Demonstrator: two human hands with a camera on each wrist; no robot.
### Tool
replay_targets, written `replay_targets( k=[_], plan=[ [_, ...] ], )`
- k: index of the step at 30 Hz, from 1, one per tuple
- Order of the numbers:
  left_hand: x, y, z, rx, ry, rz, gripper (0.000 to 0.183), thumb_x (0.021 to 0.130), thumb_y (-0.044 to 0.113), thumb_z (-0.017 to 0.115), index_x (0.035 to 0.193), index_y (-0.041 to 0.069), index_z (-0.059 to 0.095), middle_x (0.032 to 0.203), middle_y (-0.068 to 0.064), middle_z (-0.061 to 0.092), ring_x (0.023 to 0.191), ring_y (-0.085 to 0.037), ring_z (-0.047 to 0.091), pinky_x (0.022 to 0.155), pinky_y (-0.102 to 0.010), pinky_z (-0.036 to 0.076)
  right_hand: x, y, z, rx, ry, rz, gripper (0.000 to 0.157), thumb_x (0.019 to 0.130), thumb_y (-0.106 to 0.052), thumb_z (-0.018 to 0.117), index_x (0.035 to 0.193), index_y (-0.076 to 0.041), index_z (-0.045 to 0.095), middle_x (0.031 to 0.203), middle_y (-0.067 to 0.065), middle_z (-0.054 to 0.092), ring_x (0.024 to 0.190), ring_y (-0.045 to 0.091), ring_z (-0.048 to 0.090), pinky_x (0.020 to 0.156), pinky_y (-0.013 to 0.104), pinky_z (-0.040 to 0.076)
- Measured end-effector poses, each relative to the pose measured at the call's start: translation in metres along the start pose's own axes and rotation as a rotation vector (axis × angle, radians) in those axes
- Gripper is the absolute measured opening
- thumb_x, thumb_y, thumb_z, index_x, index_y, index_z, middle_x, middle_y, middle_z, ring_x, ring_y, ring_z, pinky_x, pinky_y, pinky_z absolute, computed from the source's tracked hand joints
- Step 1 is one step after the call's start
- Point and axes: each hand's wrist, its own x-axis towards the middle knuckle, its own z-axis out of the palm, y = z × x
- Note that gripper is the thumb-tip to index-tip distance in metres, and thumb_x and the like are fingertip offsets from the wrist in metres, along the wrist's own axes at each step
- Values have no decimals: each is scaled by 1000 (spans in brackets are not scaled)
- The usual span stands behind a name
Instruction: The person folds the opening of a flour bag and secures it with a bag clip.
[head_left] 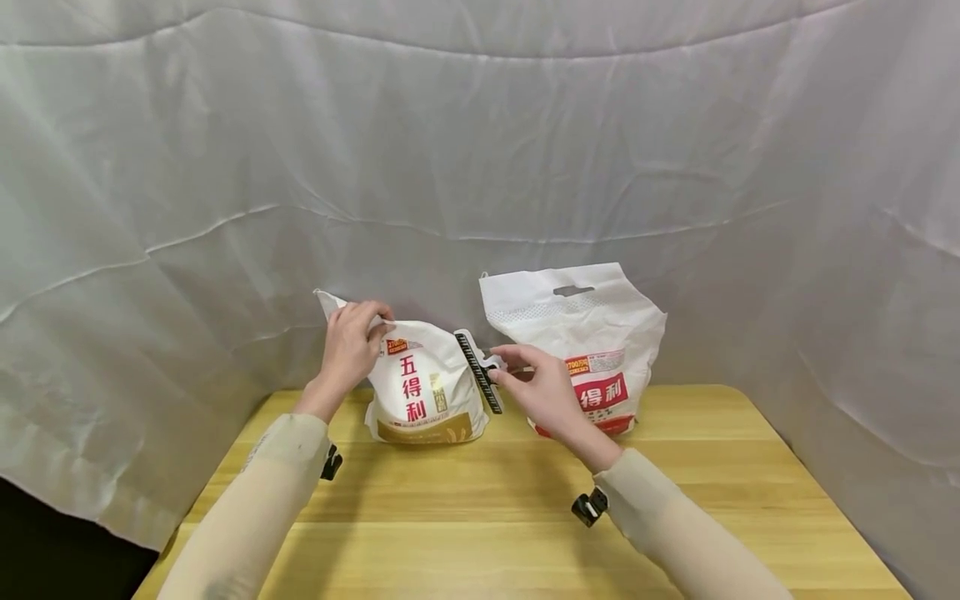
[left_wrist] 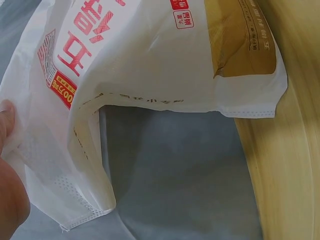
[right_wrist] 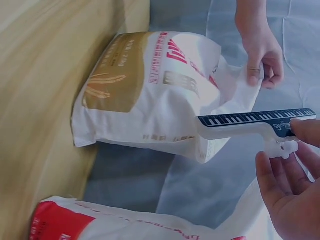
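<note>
On the left of the table stands a white flour bag (head_left: 459, 383) with red lettering and a gold band at its base. My left hand (head_left: 352, 346) pinches the bag's upper left part, where the top is folded over; in the left wrist view only part of that hand (left_wrist: 10, 185) shows at the edge. My right hand (head_left: 543, 392) holds a long white clip (right_wrist: 240, 120) with a black piano-key print, thumb and fingers at its small white handle. In the head view, the clip stands slanted beside the bag's right side; whether they touch I cannot tell.
A second white flour bag (head_left: 570, 325) with a red label and a handle slot stands upright behind my right hand. Both bags are on a wooden table (head_left: 450, 542). Grey cloth (head_left: 480, 150) hangs behind and at both sides.
</note>
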Motion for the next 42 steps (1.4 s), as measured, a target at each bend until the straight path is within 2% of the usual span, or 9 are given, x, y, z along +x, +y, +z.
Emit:
replay_targets(
  k=[7,14,24,36,42],
  plan=[
    [1,3,0,-4,9,-1,11,94,1,72,98,9,67,102,-10,74,99,-33,59,107,-55,37,13,-7,3,-14,-16,-15,33,90,-8,80,122,-4,74,107,11,78,90,24,75,82,33,62],
    [0,4,2,-9,7,-5,10,95,2,72,98,10,67,103,-10,74,100,-33,60,107,-55,37,22,-8,9,-59,-20,-78,32,90,-5,80,121,0,74,101,13,76,83,25,74,78,34,62],
    [0,4,0,2,-9,-24,10,96,2,71,98,11,66,105,-9,74,104,-33,59,108,-56,35,41,-9,20,-179,-37,-155,39,89,-5,81,126,1,71,108,14,75,90,24,73,82,32,61],
    [-2,3,2,6,9,3,11,94,1,72,98,11,66,104,-10,74,101,-34,60,105,-56,38,58,-20,28,-292,-43,-291,31,88,-8,81,117,-1,73,105,14,74,89,27,70,84,40,58],
    [-2,4,1,15,8,-4,10,95,3,73,100,10,67,106,-11,74,103,-34,60,106,-55,38,65,-24,31,-302,-60,-287,29,89,-8,81,116,-2,73,98,12,71,87,26,65,81,39,55]
  ],
)
